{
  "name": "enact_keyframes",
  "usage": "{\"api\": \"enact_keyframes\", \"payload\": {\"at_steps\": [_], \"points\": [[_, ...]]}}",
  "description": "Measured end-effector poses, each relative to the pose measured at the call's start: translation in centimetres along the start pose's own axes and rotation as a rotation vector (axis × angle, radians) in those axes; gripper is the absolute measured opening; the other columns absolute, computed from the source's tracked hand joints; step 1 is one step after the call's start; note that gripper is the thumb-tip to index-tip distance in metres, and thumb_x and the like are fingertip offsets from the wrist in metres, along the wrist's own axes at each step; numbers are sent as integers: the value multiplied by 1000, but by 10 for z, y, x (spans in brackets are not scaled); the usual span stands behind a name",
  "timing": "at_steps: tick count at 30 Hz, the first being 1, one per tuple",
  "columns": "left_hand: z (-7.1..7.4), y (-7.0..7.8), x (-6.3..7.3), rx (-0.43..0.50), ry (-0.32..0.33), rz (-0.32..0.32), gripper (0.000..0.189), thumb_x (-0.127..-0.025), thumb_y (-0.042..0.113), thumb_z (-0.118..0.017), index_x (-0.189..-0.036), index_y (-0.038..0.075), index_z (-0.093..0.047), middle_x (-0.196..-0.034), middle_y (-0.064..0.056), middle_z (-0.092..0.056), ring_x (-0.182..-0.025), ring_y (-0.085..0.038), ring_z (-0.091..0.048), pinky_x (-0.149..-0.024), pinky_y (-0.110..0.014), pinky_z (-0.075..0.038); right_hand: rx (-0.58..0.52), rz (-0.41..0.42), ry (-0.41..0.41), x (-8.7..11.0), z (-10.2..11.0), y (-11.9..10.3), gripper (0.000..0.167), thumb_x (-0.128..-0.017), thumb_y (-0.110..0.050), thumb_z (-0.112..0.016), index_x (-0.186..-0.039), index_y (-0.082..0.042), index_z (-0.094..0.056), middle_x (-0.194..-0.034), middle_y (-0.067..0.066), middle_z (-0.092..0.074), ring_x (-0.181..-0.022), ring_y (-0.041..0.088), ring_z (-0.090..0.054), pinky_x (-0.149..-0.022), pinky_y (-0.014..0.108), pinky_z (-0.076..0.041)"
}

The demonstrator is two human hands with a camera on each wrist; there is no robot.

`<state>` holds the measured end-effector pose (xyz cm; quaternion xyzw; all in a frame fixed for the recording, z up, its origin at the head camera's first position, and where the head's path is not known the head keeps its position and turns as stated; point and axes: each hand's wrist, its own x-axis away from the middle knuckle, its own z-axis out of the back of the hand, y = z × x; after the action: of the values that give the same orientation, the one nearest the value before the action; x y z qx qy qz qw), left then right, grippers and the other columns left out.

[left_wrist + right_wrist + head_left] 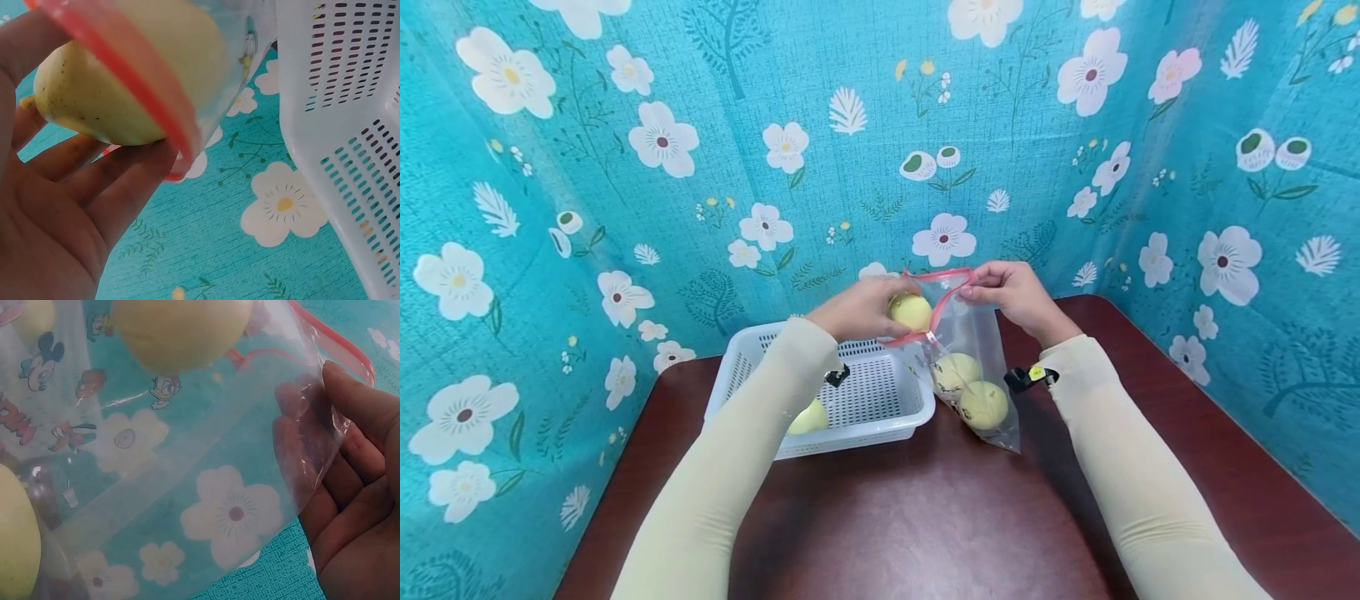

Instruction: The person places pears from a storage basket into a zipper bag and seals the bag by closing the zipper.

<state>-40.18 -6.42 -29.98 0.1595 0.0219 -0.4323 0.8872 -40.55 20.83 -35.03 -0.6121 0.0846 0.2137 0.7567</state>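
My left hand [863, 308] holds a round pale-yellow pear [912, 313] at the mouth of a clear zip bag [973, 329]. In the left wrist view the speckled pear [94, 100] lies partly past the bag's red zip edge [134, 75], with fingers curled beneath it. On the other side my right hand [1011, 296] pinches the bag's upper edge between thumb and fingers. Two more pears [983, 405] sit in the bottom of the bag. Cartoon figures [42, 365] are printed on the plastic, seen from the right wrist.
A white perforated basket [865, 433] stands left of the bag, under my left forearm. One pear [808, 418] in it shows beside the sleeve; the forearm hides part of the inside. Behind the dark red table [880, 517] hangs a blue floral cloth [850, 167].
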Motion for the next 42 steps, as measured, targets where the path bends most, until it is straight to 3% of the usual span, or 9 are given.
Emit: {"api": "enact_keyframes", "payload": {"at_steps": [4, 9, 20, 30, 38, 42], "points": [[-6, -1, -4, -5, -43, -1, 45, -84, 25, -75, -126, 18, -62, -108, 7, -61, -90, -11, -51, -75, -26, -44, 10, -7, -1, 0, 0, 1, 22, -84, -17, -78, -95, 0, -70, -88, 9, -73, -85, 22, -68, -78, 29, -54], [-15, -4, -8, 36, -90, 16, 47, -85, 35, -75, -126, 18, -61, -100, 7, -61, -84, -12, -53, -72, -26, -45, 9, -14, -4, 0, -1, 1, 23, -84, -18, -77, -96, 0, -70, -88, 9, -73, -85, 21, -68, -78, 29, -54], [-34, -3, -12, 51, -125, 47, 55, -84, 31, -78, -132, 13, -59, -109, 6, -62, -85, -12, -54, -74, -26, -45, 40, -22, 16, 2, -1, -1, 23, -84, -18, -78, -95, 0, -71, -86, 7, -72, -84, 21, -65, -76, 28, -54], [-46, -3, -17, 79, -90, 42, 54, -80, 41, -80, -123, 14, -62, -93, 5, -61, -80, -13, -54, -72, -27, -46, 52, -16, 19, 2, 1, -3, 23, -84, -19, -78, -95, 0, -71, -85, 7, -72, -82, 21, -64, -75, 28, -53], [-51, -5, -19, 41, -103, 47, 59, -86, 45, -73, -133, 14, -56, -104, 8, -61, -91, -10, -55, -85, -27, -45, 61, -24, 16, 2, 2, -1, 26, -84, -21, -78, -97, 0, -71, -87, 7, -72, -86, 23, -63, -76, 29, -53], [-52, -5, -19, 49, -101, 28, 56, -85, 46, -73, -130, 16, -59, -106, 9, -61, -93, -9, -55, -86, -27, -45, 74, -27, 22, 1, 2, 1, 27, -84, -23, -78, -97, 0, -71, -87, 7, -72, -87, 24, -61, -75, 29, -52]]}}
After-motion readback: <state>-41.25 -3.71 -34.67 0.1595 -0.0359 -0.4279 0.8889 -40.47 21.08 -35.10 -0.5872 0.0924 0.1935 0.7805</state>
